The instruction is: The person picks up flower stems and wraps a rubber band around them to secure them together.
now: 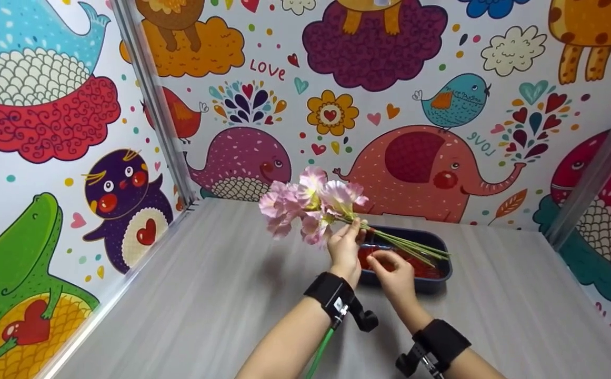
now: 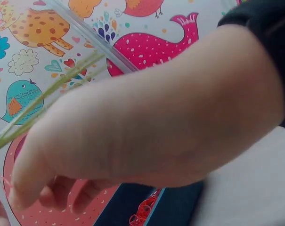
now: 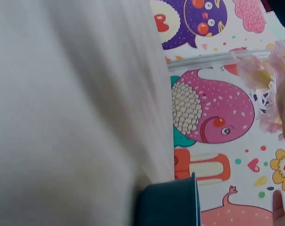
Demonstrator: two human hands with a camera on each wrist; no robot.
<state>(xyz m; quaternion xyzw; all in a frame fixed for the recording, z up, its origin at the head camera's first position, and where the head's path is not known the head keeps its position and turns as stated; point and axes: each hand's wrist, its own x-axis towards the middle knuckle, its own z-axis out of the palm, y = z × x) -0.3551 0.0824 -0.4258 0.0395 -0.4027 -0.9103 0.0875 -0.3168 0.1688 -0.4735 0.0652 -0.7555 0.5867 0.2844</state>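
A soft, cloth-like look is shown by the pink petals (image 1: 310,205), thin and faintly crinkled, while smooth plastic is suggested by the green stems (image 1: 402,245). The dark blue bin (image 1: 431,286) appears to be moulded in smooth plastic with a slight sheen, and glossy, rubbery red loops (image 1: 427,270) are held in it. The worktop (image 1: 205,295) is finished in smooth, matt grey wood grain. Smooth printed sheeting is seen on the walls (image 1: 405,108), edged by bare metal posts (image 1: 150,95). Matt black fabric is used for the wrist straps (image 1: 327,293).
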